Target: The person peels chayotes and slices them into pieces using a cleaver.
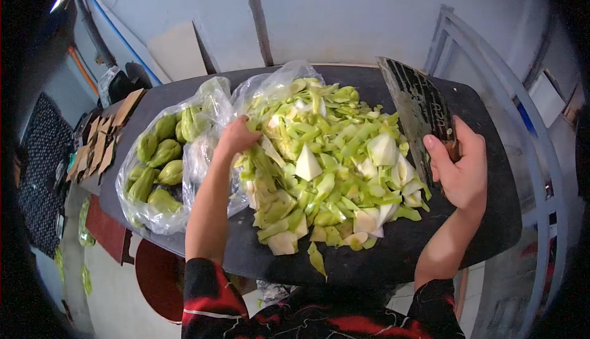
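Note:
A broad heap of green chayote peels and pale cut pieces (332,179) spreads over the dark table. My left hand (238,135) is closed at the heap's left edge, on the rim of a clear plastic bag (253,93) that lies partly under the peels; its fingertips are partly hidden. In my right hand (460,164) is a cleaver (415,108), gripped by its handle. The wide dark blade stands upright along the heap's right side, with wet bits stuck to it. White peeled chunks (308,164) sit on top of the peels.
Another clear bag (132,207) holding several whole green chayotes (165,153) stands at the table's left. The dark table (369,265) has a rounded edge close to my body. A grey metal rail (504,87) runs along the right, and a red-brown stool (157,277) stands below left.

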`<state>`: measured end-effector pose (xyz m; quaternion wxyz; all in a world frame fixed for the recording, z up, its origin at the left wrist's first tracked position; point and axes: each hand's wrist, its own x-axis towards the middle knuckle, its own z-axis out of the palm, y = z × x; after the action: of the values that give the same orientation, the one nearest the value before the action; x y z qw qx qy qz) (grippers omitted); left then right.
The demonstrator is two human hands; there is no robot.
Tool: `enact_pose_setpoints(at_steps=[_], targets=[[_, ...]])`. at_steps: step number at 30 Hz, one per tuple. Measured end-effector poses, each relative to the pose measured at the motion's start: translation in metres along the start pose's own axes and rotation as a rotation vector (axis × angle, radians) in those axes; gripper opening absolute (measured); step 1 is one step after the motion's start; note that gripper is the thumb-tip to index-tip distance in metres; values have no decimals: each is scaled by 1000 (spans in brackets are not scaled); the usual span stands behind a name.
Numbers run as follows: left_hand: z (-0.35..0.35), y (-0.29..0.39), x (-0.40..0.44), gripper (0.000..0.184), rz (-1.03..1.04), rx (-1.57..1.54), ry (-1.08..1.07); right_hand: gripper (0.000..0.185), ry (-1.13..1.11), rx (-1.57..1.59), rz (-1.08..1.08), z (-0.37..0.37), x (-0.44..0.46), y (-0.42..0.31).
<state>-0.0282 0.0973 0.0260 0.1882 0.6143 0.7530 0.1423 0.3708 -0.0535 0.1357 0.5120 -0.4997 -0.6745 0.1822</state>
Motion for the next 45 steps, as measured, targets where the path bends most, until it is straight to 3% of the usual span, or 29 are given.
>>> enact_pose_setpoints(at_steps=[5, 6, 9, 11, 15, 17, 22, 24, 27, 28, 29, 31, 32, 33, 35, 37, 40, 42, 45], targets=[[-14, -34, 17, 51, -95, -350, -133, 23, -46, -87, -17, 4, 3, -4], [2, -80, 47, 50, 212, -393, -161, 23, -45, -83, -18, 6, 2, -4], [-21, -75, 29, 46, 769, 491, -13, 22, -103, -80, -47, 14, 2, -7], [-21, -35, -5, 41, -177, -887, -162, 21, -151, -136, -126, 21, 3, -13], [-20, -23, -12, 40, -6, -1190, -183, 20, -220, -146, -46, 27, 4, -13], [-24, -5, -23, 41, 65, -1407, -326, 20, -219, -158, -80, 30, 5, -14], [3, 25, -11, 32, 59, -1462, -339, 20, -242, -159, -88, 38, 6, -13], [10, 30, -3, 37, -28, -1577, -592, 20, -261, -191, -80, 38, 6, -14], [15, 49, -6, 40, -81, -1594, -559, 20, -261, -179, -76, 39, 6, -15], [20, 50, -1, 51, -30, -1519, -524, 20, -261, -180, -77, 40, 7, -14], [20, 51, -1, 51, -29, -1518, -523, 21, -252, -186, -103, 40, 7, -13], [3, 71, -29, 51, 136, -2032, -192, 21, -242, -192, -127, 40, 8, -12], [4, 56, -28, 63, 311, -2023, -143, 21, -244, -200, -117, 40, 7, -12], [1, 48, -30, 63, 312, -2023, -142, 22, -247, -210, -110, 40, 7, -13], [-4, 37, -35, 68, 154, -1981, -468, 23, -257, -211, -98, 39, 6, -14], [1, 30, -38, 61, -83, -2304, -468, 24, -273, -203, -87, 44, 6, -11], [5, 25, -44, 55, -58, -2344, -449, 23, -348, 93, 96, 61, 3, 0], [9, 25, -47, 47, 236, -2169, -370, 21, -416, 299, 246, 81, 1, 2], [11, 38, -54, 41, 317, -2110, -330, 22, -487, 455, 284, 115, 0, 14]])
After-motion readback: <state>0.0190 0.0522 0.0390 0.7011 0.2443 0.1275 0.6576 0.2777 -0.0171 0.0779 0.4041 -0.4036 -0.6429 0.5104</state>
